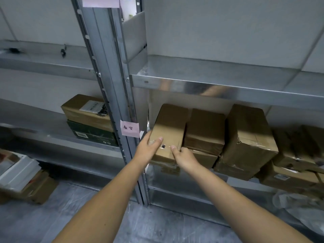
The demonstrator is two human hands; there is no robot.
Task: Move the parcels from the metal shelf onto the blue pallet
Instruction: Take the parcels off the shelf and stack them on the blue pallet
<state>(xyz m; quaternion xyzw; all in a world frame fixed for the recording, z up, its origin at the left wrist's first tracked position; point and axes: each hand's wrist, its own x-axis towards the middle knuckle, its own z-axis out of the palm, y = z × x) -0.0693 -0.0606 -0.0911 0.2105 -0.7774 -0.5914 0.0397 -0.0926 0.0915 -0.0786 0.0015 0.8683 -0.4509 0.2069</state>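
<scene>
A long brown cardboard parcel point(169, 127) lies at the left end of the metal shelf point(228, 90), on its lower level. My left hand point(148, 149) grips its near left corner, thumb on the front face. On its near right edge my right hand point(184, 156) is closed, thumb on top. Beside it lie more brown parcels: a squat one point(205, 130), a tall taped one point(249, 137), and others point(298, 146) at the far right. The blue pallet is not in view.
The shelf uprights point(112, 85) stand just left of my hands, with a pink note point(129, 128) stuck on. In the left bay a brown box point(85, 111) rests on a dark green one point(93, 133). Boxes point(22, 181) sit on the floor at left, crumpled plastic point(301, 206) at right.
</scene>
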